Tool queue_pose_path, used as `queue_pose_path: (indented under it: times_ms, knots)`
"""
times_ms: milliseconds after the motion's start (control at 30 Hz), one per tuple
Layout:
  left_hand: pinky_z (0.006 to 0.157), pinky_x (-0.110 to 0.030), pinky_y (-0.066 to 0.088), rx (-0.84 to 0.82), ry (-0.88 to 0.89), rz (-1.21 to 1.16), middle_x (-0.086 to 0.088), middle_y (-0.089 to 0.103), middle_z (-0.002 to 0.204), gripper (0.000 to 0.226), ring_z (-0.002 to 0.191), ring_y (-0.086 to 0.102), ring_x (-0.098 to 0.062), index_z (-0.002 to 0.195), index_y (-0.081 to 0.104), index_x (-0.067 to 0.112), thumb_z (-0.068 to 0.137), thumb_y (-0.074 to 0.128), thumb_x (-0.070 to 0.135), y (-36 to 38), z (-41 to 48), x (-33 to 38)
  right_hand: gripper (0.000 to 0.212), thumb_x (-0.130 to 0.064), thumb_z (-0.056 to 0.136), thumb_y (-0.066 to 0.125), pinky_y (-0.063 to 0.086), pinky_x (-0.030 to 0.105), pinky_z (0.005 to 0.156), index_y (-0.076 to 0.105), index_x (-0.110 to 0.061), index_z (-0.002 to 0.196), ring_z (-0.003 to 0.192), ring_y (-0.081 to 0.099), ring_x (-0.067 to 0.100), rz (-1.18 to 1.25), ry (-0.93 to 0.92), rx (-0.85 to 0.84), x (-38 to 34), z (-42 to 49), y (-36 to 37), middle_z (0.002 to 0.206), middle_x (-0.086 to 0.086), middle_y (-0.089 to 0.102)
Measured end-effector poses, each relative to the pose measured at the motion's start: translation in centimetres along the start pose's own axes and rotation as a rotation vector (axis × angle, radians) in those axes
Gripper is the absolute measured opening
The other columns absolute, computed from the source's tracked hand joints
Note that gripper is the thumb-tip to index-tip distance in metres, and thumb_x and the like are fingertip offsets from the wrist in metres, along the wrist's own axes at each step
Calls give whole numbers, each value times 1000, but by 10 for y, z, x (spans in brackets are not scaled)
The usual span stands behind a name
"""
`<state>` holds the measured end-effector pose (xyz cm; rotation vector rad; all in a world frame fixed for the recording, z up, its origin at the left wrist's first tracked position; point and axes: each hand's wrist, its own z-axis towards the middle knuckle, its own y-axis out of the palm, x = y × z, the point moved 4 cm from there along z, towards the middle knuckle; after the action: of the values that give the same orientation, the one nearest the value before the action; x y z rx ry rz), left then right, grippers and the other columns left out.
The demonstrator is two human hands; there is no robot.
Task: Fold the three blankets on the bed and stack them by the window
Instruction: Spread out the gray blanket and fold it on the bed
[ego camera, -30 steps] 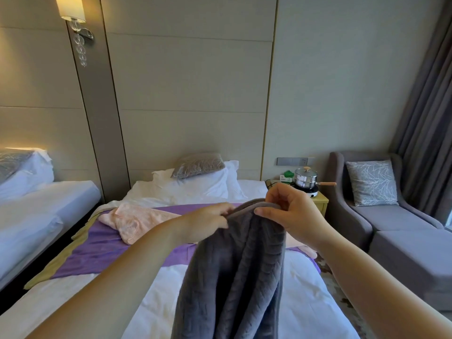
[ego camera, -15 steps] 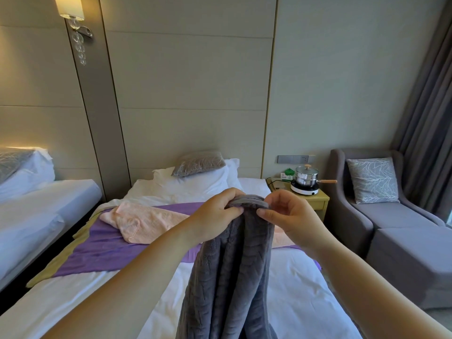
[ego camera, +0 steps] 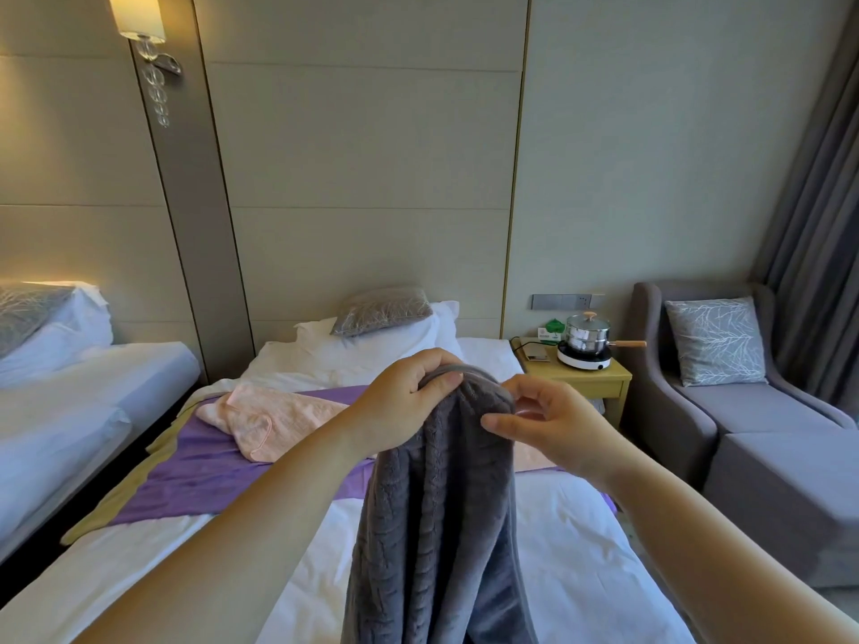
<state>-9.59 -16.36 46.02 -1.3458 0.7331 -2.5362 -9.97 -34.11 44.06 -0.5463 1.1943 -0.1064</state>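
Both hands hold the grey blanket up over the near end of the bed, its length hanging down. The left hand has its fingers curled over the bunched top edge, and the right hand pinches that edge just beside it. Farther off, the pink blanket lies crumpled on the purple blanket.

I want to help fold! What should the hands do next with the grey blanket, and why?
Probably slide the right hand sideways along the edge, away from the left hand: both pinch the grey blanket close together, so it hangs bunched above the bed.
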Motion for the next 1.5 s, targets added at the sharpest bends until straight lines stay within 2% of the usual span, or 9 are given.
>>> queue_pose_path:
  times_ms: [167,400,567,767,1000,1167,1233,1367,1500]
  knots:
    - [72,-8,41,-73,20,-14,22,66,85,8,81,59,5,97,66,34,93,60,29,5,-1,7,26,-20,76,77,39,28,60,54,-8,75,62,48,13,-28,-79,179,-4,4,-4,66,5,54]
    - [87,-11,42,50,14,-54,12,70,98,15,97,62,0,99,67,27,96,55,18,-7,2,9,27,-25,81,69,53,33,91,68,-10,103,98,67,21,174,-47,-38,0,-6,11,99,8,72]
    - [90,-12,41,-56,-20,4,5,66,111,28,102,59,-3,112,59,25,97,46,5,-7,0,8,14,-17,86,67,50,43,86,70,-4,92,86,62,34,50,-42,134,2,-3,8,93,21,67]
    - [77,-8,42,-5,-35,-7,14,69,86,4,85,61,0,85,72,25,84,71,28,-10,-2,9,9,-18,78,75,52,33,76,73,-11,84,76,63,16,8,-53,199,-7,6,2,81,7,70]
    - [55,-12,36,82,-58,75,11,54,58,28,55,45,-3,56,60,24,80,72,18,-15,3,10,19,-18,70,82,46,18,61,70,-6,77,62,56,5,55,-94,260,-13,10,3,74,10,69]
    - [55,-23,33,28,-36,153,-11,56,62,11,54,39,-11,92,50,27,92,54,17,-13,4,9,17,-22,70,81,50,24,62,69,-11,73,61,60,8,144,-80,221,-10,9,10,67,5,69]
    - [59,-24,36,-56,-25,196,-3,61,66,17,57,44,-8,112,46,31,98,46,22,-8,2,7,20,-25,71,80,51,34,66,68,-10,73,62,60,15,154,-81,238,-10,8,11,71,13,69]
    - [91,-20,43,-124,-15,200,15,67,105,27,102,58,4,125,45,33,98,46,34,-6,0,9,22,-30,73,77,50,52,62,65,-12,78,62,54,38,136,-118,259,-17,7,9,79,25,65]
    - [98,-35,44,-156,58,259,14,66,112,23,109,58,-5,119,47,41,98,48,35,-9,-2,12,26,-44,69,71,29,33,53,61,-21,77,53,37,21,127,-107,185,-17,6,11,66,30,54]
